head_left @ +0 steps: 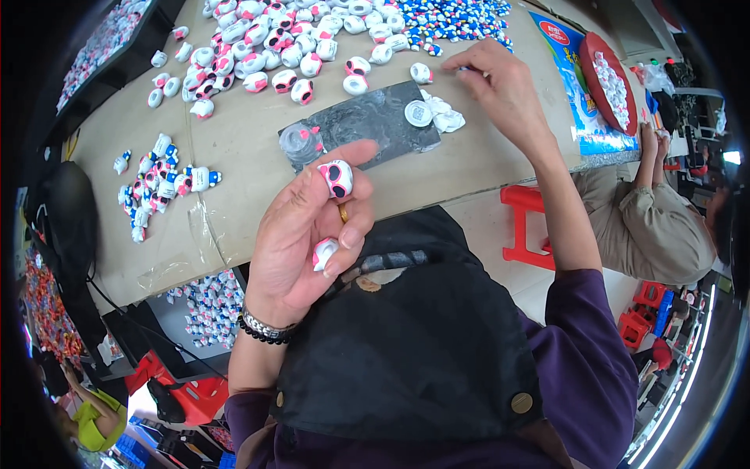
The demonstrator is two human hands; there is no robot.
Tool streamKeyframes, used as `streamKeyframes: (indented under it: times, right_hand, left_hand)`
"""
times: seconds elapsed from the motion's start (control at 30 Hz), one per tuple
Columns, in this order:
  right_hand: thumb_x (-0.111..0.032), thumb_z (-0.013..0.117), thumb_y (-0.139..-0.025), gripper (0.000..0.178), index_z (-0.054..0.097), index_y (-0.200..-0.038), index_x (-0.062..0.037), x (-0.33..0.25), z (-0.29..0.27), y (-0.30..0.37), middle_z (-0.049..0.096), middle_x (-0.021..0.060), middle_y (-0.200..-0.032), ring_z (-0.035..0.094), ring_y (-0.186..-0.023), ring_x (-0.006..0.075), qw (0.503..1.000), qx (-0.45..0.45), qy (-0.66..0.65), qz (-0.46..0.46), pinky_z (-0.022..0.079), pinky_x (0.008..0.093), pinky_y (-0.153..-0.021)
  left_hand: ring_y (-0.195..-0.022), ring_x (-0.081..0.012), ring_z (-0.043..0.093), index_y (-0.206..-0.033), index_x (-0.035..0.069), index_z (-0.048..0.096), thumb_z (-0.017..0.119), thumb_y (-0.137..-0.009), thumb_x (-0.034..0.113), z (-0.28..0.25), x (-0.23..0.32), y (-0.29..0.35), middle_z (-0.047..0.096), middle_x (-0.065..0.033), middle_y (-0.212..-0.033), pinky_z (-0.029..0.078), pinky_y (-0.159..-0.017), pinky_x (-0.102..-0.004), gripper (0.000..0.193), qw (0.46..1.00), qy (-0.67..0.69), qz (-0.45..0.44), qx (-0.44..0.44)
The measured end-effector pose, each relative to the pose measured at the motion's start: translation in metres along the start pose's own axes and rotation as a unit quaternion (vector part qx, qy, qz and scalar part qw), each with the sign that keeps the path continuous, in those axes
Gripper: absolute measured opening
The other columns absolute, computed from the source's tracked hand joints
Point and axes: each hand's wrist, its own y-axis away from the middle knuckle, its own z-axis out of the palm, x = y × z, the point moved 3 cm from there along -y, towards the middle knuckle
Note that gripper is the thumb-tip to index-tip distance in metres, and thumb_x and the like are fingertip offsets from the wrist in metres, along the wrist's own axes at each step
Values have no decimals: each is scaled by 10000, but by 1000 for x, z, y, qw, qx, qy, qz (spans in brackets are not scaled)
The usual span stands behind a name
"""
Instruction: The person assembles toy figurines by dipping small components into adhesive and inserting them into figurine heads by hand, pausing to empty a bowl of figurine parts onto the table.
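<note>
My left hand is closed around two small white toy heads. One toy head, with pink-rimmed black sunglasses, sits between thumb and fingers; a second white toy head is tucked under the lower fingers. Over the table my right hand pinches something small, mostly hidden by the fingers, beside the heap of blue-and-white toy bodies. A dark mat lies between my hands, bearing a clear round dish with pink bits, a white round lid and, at its edge, crumpled white tissue.
Loose toy heads heap at the far side. Several joined figures lie at left. A red tray of small white parts rests on a blue printed sheet. Red stools and a seated person are at right.
</note>
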Motion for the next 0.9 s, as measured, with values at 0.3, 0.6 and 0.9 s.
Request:
streamKeyframes:
  times: [0.3,0.6,0.9]
  right_hand:
    - [-1,651,-835,102,694,-925,24,-23,-15,8,657,49,-844,591,-673,79,941,-22,-307,145,492,206,-571]
    - [-64,744,-746,118,676,-821,-3,-38,-4,12,648,54,-776,630,-677,131,972,-3,-231,35,491,255,-578]
    - [-64,770,-705,139,663,-783,-23,-39,10,9,608,30,-768,593,-656,116,973,7,-231,1,462,248,-546]
  left_hand:
    - [-607,-106,482,-1218,0,467,412,-1002,368,-5,-8,5,584,-102,-883,364,-390,-187,430,1000,-14,-2,20]
    - [-567,-75,485,-1172,6,489,498,-966,390,-3,-10,11,569,-71,-809,352,-389,-174,436,992,-109,0,56]
    - [-589,-64,483,-1165,10,499,529,-968,317,-7,-13,8,570,-65,-851,356,-400,-165,366,995,-101,-3,12]
